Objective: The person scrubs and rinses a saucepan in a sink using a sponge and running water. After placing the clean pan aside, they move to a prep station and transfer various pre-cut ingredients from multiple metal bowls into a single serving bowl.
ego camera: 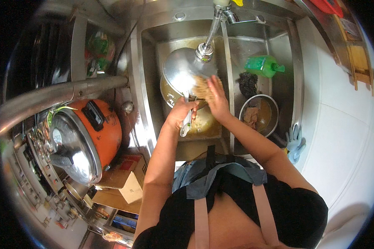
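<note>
My left hand (180,113) grips the handle (184,128) of a shiny metal pan (178,69), whose rounded surface is tilted up in the left sink basin (149,93). My right hand (218,104) presses a brown fibrous scrubber (202,88) against the pan's lower right side. The scrubber and fingers are slightly blurred. Partly hidden below the pan is a round vessel (167,91) with cloudy liquid in it. The metal head of a flexible faucet (203,53) hangs over the pan's upper right. Yellowish water (205,123) lies in the basin.
The right basin holds a green pump bottle (260,66), a dark scouring pad (248,84) and a metal pot (277,109) with a brown cloth (251,116). Blue gloves (294,144) hang at its right edge. Left are a ladle (127,107), an orange lidded cooker (110,133) and a cardboard box (132,186).
</note>
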A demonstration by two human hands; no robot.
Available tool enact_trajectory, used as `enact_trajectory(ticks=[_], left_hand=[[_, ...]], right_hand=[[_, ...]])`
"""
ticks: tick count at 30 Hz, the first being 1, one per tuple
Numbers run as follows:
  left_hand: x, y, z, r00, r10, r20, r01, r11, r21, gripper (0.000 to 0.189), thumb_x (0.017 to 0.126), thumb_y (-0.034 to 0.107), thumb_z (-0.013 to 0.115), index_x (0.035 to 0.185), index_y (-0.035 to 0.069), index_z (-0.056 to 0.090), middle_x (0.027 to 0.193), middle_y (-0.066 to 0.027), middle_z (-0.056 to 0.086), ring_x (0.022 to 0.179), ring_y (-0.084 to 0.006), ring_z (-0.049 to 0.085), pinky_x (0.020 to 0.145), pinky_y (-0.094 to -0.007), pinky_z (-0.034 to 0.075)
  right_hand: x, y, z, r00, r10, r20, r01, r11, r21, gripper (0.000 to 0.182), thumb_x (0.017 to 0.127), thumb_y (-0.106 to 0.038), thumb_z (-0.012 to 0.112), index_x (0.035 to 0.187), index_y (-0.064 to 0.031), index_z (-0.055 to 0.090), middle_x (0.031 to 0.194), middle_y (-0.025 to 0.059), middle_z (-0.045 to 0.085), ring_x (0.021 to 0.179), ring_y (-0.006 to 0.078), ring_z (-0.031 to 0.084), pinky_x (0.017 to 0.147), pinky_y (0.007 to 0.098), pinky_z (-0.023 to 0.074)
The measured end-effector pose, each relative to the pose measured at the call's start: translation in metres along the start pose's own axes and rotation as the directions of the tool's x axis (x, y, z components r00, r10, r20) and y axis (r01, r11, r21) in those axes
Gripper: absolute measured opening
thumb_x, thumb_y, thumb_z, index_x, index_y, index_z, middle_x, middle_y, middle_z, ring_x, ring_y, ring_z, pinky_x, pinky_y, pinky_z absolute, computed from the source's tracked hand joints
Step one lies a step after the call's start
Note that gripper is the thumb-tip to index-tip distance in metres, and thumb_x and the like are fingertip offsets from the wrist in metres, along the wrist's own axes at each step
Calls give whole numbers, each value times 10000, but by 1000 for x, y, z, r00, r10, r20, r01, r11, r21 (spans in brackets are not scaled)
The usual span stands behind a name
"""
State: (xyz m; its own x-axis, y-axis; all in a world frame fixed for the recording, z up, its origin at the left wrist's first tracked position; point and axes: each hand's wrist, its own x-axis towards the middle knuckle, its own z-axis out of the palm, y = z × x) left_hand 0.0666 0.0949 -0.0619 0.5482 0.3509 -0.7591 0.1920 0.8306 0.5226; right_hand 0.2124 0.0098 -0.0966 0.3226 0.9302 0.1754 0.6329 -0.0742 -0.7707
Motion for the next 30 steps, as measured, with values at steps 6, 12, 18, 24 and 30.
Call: enact_trajectory(ticks=[6,12,18,24,30], left_hand=[[-15,2,-29,988,-10,153,7,1000,23,185,797,116,642,811,10,491,539,-30,491,389,-122,462,363,-266,389],[-42,3,-33,987,-64,145,9,937,350,202,787,89,621,907,-22,502,570,-32,489,410,-135,472,375,-271,389],[-26,-11,-29,997,-50,60,9,840,543,213,783,109,602,892,-44,502,591,-54,494,431,-143,488,382,-285,397],[-16,-17,-29,999,-31,21,13,814,581,215,782,108,602,876,-55,498,612,-67,515,438,-149,495,400,-290,409],[-47,3,-15,998,-51,-27,58,879,474,198,782,90,621,887,-28,502,619,-49,513,440,-130,494,404,-262,397]], right_hand=[[34,31,-8,863,463,202,-442,497,747,661,875,-112,486,1435,-98,134,1405,99,312,1261,201,344,1050,318,266],[112,60,-5,678,581,451,-723,412,554,439,854,-227,552,1257,-83,455,1060,73,576,962,179,550,813,308,433],[103,-15,3,926,210,314,-273,947,172,318,842,-287,577,1108,-113,567,1094,72,615,1006,226,588,864,344,443],[93,-25,12,901,-329,284,370,923,-107,344,837,-323,579,1121,-130,560,1115,77,599,1003,257,584,858,358,457],[120,109,46,869,367,332,-487,754,441,309,877,-356,539,1055,-112,605,1065,69,619,963,222,588,816,335,463]])
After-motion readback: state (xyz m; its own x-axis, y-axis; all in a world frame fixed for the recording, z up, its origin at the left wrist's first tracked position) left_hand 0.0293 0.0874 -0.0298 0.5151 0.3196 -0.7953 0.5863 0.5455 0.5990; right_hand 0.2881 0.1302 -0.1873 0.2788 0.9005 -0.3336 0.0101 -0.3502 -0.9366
